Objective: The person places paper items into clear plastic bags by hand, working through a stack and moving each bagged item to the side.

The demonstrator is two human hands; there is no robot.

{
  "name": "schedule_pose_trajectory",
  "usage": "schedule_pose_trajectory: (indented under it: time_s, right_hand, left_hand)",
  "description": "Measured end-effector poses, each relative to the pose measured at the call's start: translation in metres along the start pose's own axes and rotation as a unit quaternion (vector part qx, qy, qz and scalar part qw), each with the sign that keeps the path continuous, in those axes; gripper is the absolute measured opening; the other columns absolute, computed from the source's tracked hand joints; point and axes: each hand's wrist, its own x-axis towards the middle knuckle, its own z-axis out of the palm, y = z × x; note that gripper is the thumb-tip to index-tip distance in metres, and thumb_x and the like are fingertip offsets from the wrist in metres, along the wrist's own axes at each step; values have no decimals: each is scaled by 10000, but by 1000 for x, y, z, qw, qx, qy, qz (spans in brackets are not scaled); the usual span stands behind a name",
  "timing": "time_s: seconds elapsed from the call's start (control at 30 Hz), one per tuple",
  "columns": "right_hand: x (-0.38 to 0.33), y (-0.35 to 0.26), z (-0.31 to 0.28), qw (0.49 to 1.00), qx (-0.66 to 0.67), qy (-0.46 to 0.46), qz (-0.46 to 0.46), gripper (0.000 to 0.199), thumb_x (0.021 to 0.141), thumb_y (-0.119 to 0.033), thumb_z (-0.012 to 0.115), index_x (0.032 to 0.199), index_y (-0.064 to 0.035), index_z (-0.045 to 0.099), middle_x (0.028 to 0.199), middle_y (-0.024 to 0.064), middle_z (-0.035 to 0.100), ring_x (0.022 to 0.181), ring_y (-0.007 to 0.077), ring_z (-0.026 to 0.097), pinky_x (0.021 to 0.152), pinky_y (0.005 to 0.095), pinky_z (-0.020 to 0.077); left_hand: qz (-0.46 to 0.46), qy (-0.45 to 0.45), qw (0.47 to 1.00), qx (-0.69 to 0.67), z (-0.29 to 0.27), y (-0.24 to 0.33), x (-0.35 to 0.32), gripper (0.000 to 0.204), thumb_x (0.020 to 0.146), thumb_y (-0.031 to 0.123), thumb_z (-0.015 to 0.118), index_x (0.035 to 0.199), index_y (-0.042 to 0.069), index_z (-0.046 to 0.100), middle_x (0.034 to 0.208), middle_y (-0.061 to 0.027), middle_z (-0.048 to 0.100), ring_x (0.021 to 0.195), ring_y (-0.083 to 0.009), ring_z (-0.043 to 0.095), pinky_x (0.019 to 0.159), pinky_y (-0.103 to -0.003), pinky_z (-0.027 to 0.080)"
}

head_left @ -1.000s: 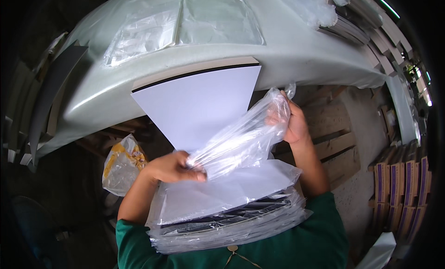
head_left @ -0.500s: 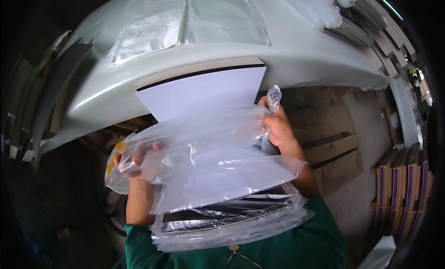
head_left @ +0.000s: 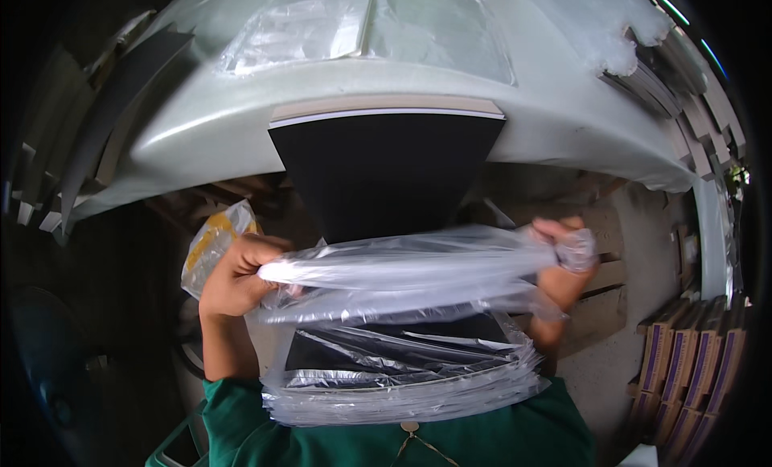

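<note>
Centre frame: clear plastic film (head_left: pixel 418 262) stretched between left hand (head_left: pixel 241 275), centre-left, and right hand (head_left: pixel 567 254), centre-right; fingers curled closed on its ends. Even tension should limit creasing. Upper centre: black-topped sheet stack (head_left: pixel 386 169). Lower centre: plastic-wrapped pile (head_left: pixel 402 401).

1. My shirt (head_left: pixel 482 435) is green.
2. The plastic film (head_left: pixel 418 262) I hold is clear, milky in its folds.
3. My wrapped stack (head_left: pixel 402 350) shows black through silvery-streaked clear plastic.
4. The top sheet (head_left: pixel 386 173) is solid black, its pile (head_left: pixel 386 103) edged white and cream.
5. The table cover (head_left: pixel 555 139) is pale grey-green.
6. The bag (head_left: pixel 211 242) beside me is clear with yellow.
7. The cartons (head_left: pixel 687 350) at my right are brown, banded purple.
</note>
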Motion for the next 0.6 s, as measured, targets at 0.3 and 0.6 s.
schedule_pose_trajectory:
  time_s: [0.3, 0.6]
  right_hand:
    - [-96, 195, 27, 669, 532, -141, 499, 277, 842, -128, 540, 1105, -94, 461, 756, 40, 588, 630, 96, 581, 517, 219, 463]
    - [-108, 270, 67, 798, 277, -220, 488, 103, 832, -199, 570, 843, -111, 518, 615, -19, 515, 504, 43, 474, 439, 220, 368]
  left_hand:
    - [-228, 79, 889, -389, -17, -188, 11, 131, 808, 159, 599, 873, 58, 549, 692, 15, 558, 555, -54, 511, 524, -197, 420]
    - [-248, 122, 907, -316, -22, -310, 3, 104, 814, 190, 583, 789, 93, 556, 675, 31, 552, 623, -48, 513, 583, -176, 398]
